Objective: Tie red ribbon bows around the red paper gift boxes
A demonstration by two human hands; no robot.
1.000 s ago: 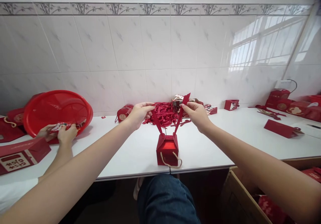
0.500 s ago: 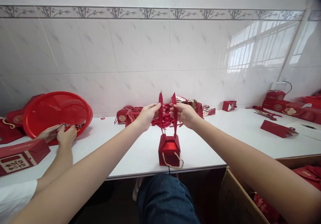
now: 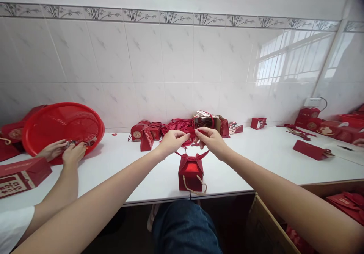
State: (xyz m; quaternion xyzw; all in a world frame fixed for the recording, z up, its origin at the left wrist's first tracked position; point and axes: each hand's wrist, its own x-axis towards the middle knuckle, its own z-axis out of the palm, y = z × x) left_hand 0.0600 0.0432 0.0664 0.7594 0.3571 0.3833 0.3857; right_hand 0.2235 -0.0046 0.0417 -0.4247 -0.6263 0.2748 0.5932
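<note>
A small red gift box with a twisted cream rope handle stands upright at the table's front edge. A red ribbon runs up from its top on both sides. My left hand pinches one end of the ribbon above the box. Opposite it, my right hand pinches the other end, and the fingertips of both hands nearly meet. Where the two ends come together is partly hidden by my fingers.
On the left, a co-worker's hands work inside a tilted red plastic basket. Behind my hands lie a heap of red ribbons and several red boxes. A cardboard carton with red items stands at lower right.
My hands have brought the two ribbon ends from upright and apart to close together, lower above the box. The box still stands in its place.
</note>
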